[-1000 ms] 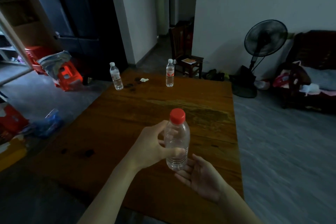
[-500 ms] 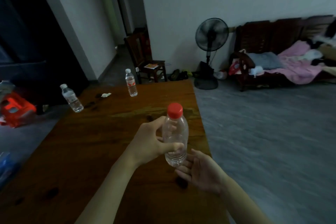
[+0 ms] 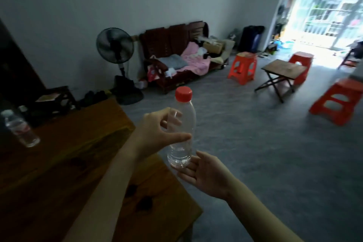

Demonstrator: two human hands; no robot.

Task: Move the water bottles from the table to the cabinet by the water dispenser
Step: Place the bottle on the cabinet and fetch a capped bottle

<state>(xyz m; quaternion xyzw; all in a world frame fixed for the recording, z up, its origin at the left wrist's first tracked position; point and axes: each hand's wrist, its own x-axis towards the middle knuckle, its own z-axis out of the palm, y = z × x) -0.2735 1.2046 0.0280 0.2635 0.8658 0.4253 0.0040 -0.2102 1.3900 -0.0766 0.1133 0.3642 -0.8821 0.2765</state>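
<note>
Clear plastic shows between the curled fingers [image 3: 172, 117] of the left hand [image 3: 157, 133], which grips a red-capped bottle [image 3: 182, 135] around its middle, thumb across the near side and the other fingertips seen through the bottle wall (blurred, so how many wrap round cannot be told). The bottle stands upright in the air, past the right edge of the wooden table [image 3: 64, 173] and over the grey floor [image 3: 265, 153]. Beneath its base the right hand [image 3: 206, 177] lies palm up with straight, relaxed fingers, their tips at or just under the bottle's bottom; whether they actually touch it is hard to make out. Both forearms run off the lower edge of the view.

On the table at far left a second bottle [image 3: 18, 128] stands with a pale cap, its label smeared by blur. The table's left part is cut off by the picture's edge, and its surface is dark.

Further out, a black standing fan [image 3: 115, 46] stands against the wall beside a dark wooden bench [image 3: 176, 45] piled with pink and grey cloth (items there too small to name). Red plastic stools [image 3: 243, 68] surround a small folding table [image 3: 284, 68]. The doorway [image 3: 330, 6] at upper right is washed out by daylight.
</note>
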